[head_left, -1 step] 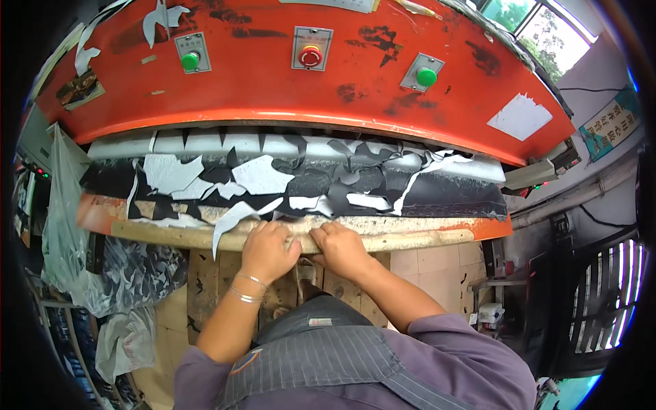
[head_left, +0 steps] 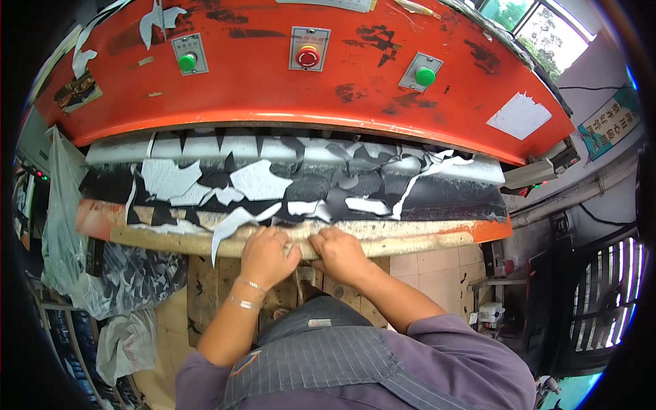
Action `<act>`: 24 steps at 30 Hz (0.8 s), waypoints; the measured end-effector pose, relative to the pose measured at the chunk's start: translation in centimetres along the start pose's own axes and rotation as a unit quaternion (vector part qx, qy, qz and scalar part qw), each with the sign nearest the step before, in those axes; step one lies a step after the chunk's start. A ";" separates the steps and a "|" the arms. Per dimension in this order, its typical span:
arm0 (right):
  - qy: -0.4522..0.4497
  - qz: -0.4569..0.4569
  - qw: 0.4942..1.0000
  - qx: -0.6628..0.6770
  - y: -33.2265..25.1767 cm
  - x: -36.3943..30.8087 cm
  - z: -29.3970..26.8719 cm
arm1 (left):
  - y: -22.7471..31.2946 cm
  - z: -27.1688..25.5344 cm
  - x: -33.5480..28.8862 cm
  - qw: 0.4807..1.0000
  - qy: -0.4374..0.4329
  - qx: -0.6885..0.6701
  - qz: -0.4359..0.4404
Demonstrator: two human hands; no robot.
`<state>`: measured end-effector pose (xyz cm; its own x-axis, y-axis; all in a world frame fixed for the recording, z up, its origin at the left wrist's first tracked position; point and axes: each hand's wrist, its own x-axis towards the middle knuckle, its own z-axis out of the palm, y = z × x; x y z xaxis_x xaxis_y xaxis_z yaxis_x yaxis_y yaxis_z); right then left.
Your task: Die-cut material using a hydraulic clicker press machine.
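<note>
My left hand point(head_left: 268, 257) and my right hand point(head_left: 338, 254) lie close together on the worn, cream-coloured front edge point(head_left: 410, 242) of an orange machine's bed. Both have their fingers curled over that edge; the fingertips are partly hidden. Just beyond my hands, a dark sheet point(head_left: 451, 198) spreads across the bed. On it are scattered pale scraps point(head_left: 260, 180) and black offcuts with curved outlines. One thin white scrap point(head_left: 229, 225) hangs over the front edge, left of my left hand.
The orange machine front point(head_left: 253, 82) spans the far side, with a red button point(head_left: 307, 57), a green button point(head_left: 186, 63) on the left and another green button point(head_left: 425, 76) on the right. A clear plastic bag point(head_left: 65, 225) hangs at the left. Barred window point(head_left: 605, 301) at the right.
</note>
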<state>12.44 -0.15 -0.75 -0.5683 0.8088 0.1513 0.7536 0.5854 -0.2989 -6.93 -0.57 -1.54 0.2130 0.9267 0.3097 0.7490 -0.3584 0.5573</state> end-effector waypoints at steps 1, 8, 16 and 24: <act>-0.014 -0.011 1.000 0.010 0.4 0.1 0.1 | -0.2 0.5 -0.2 1.000 -0.011 -0.002 -0.005; -0.018 0.083 0.996 0.022 8.6 9.6 -8.2 | -1.0 -4.0 3.8 0.937 -0.341 -0.061 -0.056; -0.046 0.046 0.998 -0.009 19.1 18.4 -6.5 | -5.3 0.5 14.9 0.803 -0.207 -0.514 -0.220; -0.061 0.037 0.908 0.413 10.6 9.9 -3.2 | -6.4 3.1 16.0 0.849 -0.256 -0.452 -0.102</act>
<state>15.93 14.23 0.59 -0.5962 0.8027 0.0122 0.3144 0.2474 -0.9165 -6.42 16.92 -2.55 0.5548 0.8247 -0.1097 0.0656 0.0881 0.9939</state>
